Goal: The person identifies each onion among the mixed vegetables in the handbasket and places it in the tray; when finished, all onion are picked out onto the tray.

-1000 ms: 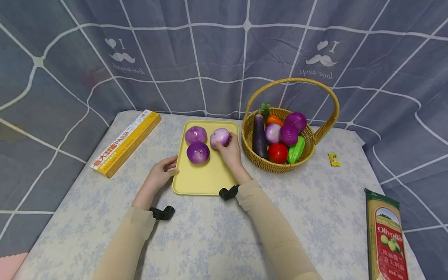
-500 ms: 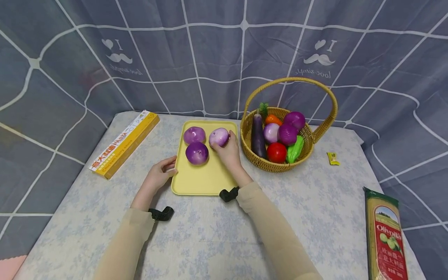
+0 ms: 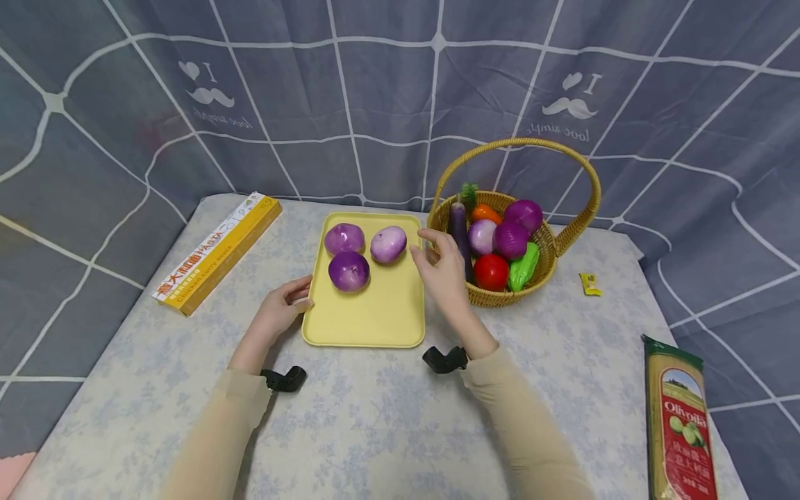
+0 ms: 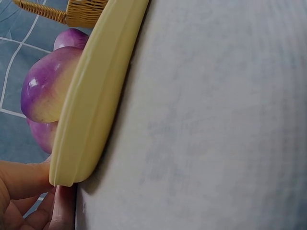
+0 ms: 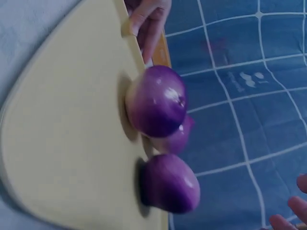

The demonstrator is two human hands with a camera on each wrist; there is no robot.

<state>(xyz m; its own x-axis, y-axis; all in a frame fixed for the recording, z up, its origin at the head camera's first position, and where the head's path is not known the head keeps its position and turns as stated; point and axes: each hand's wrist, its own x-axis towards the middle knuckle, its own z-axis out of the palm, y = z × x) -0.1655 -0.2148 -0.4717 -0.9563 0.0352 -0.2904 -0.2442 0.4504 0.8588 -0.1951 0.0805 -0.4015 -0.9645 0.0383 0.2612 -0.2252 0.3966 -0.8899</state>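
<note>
Three round purple vegetables that look like onions rest on the yellow tray: a dark one, a lighter one behind it, and a streaked one to the right. My left hand pinches the tray's left rim; in the left wrist view its thumb lies over the rim, fingers beneath. Holding nothing, my right hand hovers with parted fingers between the tray and the wicker basket. Only fingertips of it show in the right wrist view.
The basket contains an eggplant, a tomato, more purple onions and a green vegetable. A pasta box lies left, a small yellow packet right, and a spaghetti bag at the right edge.
My right hand has let go of the streaked onion, which now rests on the tray, and has moved right to the basket's side. The left hand keeps its place on the rim.
</note>
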